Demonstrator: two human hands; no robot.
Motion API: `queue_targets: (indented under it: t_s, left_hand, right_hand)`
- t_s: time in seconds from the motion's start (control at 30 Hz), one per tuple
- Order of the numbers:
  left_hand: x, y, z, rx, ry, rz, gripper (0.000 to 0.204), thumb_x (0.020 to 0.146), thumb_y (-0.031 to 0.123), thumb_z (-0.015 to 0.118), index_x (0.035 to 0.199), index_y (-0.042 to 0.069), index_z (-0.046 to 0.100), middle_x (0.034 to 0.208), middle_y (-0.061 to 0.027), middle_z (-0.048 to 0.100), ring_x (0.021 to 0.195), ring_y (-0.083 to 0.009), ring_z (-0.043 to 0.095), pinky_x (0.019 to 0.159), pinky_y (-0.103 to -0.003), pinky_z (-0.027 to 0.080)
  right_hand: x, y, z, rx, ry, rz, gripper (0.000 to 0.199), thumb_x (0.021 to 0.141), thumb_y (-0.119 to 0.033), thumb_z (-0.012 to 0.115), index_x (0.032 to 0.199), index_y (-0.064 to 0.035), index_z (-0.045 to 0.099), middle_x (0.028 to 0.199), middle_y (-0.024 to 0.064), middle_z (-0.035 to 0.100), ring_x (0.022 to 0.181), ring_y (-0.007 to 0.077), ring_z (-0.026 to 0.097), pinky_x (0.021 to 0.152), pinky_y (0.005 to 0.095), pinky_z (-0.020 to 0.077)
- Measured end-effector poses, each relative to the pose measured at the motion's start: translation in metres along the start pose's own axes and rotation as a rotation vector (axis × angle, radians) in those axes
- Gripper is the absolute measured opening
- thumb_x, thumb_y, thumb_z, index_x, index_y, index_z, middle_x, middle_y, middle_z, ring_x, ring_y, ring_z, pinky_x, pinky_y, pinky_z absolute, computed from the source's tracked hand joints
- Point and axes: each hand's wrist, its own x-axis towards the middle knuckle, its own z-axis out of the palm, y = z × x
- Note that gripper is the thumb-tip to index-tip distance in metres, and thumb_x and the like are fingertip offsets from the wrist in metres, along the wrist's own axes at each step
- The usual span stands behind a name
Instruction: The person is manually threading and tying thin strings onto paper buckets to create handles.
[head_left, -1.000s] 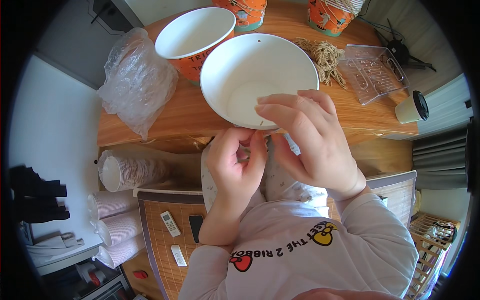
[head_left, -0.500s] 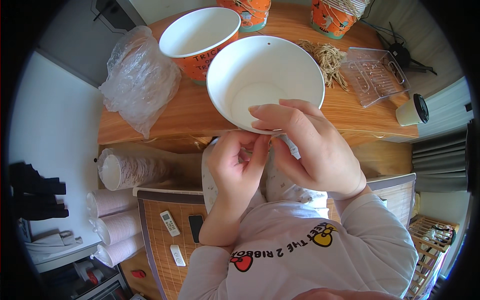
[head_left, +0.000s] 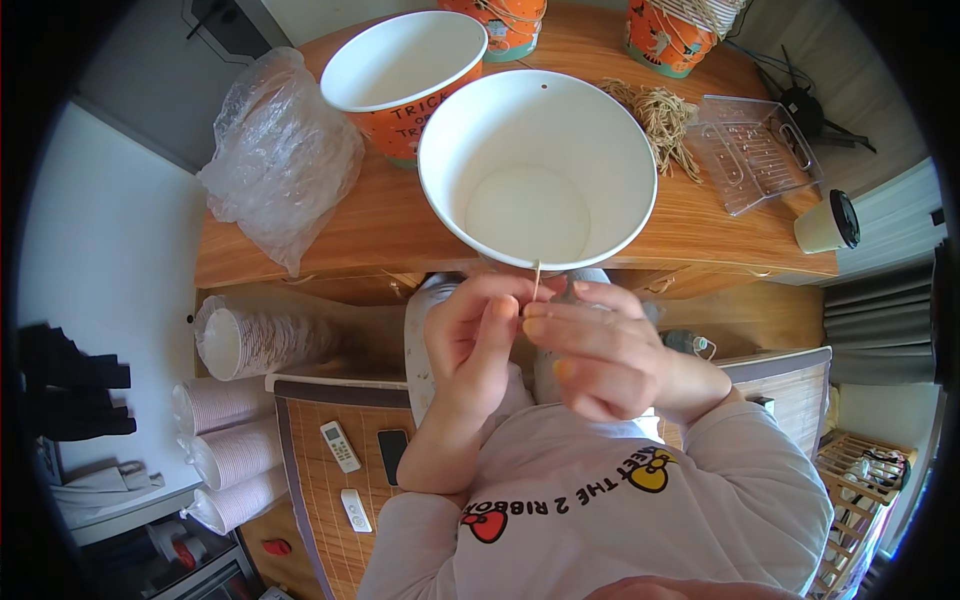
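Observation:
A paper bucket (head_left: 535, 170), white inside, stands on the table near its front edge, with a small punched hole near its far rim. A thin beige twisted cord (head_left: 537, 282) hangs over the near rim and runs down between my hands. My left hand (head_left: 468, 345) is closed, thumb and fingers pinching at the cord just below the rim. Close against it, my right hand (head_left: 605, 350) is closed with its fingertips on the same cord. The cord's lower end is hidden by the fingers.
An orange printed bucket (head_left: 400, 95) and a crumpled clear plastic bag (head_left: 280, 165) are at left. Behind and right lie a bundle of beige cords (head_left: 660, 125), a clear tray (head_left: 750, 165) and a lidded cup (head_left: 828, 222). Stacked white buckets (head_left: 235, 455) lie at lower left.
My right hand has come out from over the bucket's near rim and dropped beside my left hand. The cord over the rim now shows. The bucket has shifted slightly right.

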Motion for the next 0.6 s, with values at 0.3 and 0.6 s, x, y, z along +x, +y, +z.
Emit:
queue_targets:
  t_s: [0.3,0.6]
  left_hand:
    - [0.011,0.006,-0.004,-0.134,-0.077,-0.139,0.012,0.098,0.005,0.060,0.105,-0.004,0.063,0.104,-0.0152,0.072,0.101,-0.0195,0.069,0.090,-0.031,0.054]
    - [0.007,0.003,-0.004,0.029,-0.090,-0.108,0.009,0.093,0.003,0.064,0.100,-0.002,0.066,0.105,-0.0128,0.073,0.097,-0.0160,0.068,0.086,-0.028,0.052]
  right_hand:
    - [-0.025,0.003,0.013,0.031,0.112,0.129,0.023,0.070,-0.003,0.068,0.093,-0.0073,0.066,0.101,0.0108,0.067,0.096,0.0312,0.067,0.088,0.0425,0.0484]
    - [-0.026,-0.007,0.028,0.286,0.116,0.589,0.033,0.080,0.000,0.074,0.107,-0.0017,0.054,0.088,0.0108,0.065,0.077,0.0270,0.060,0.074,0.0379,0.0470]
